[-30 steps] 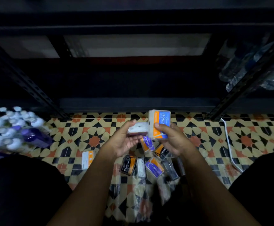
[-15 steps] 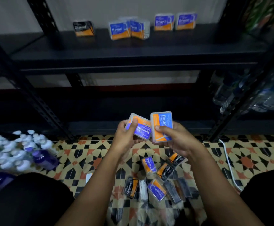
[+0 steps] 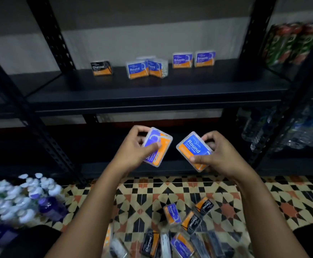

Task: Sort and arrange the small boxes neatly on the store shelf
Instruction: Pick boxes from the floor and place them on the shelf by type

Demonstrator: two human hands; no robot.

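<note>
Two flat, clear plastic boxes with blue and orange labels are held up before the lower shelf, slightly apart. The left hand (image 3: 133,148) pinches the Smooth box (image 3: 156,147), thumb across its face; the right hand (image 3: 216,155) grips the Round box (image 3: 194,150) by its edges. On the black metal shelf (image 3: 152,90) five like boxes (image 3: 146,68) stand upright. More lie scattered on the patterned tile floor (image 3: 133,194).

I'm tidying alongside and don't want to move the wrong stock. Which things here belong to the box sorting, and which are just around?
Part of the job:
Round box, right hand
Smooth box, left hand
boxes on shelf
boxes on floor

Just around:
purple bottles
water bottles
green cans
</note>
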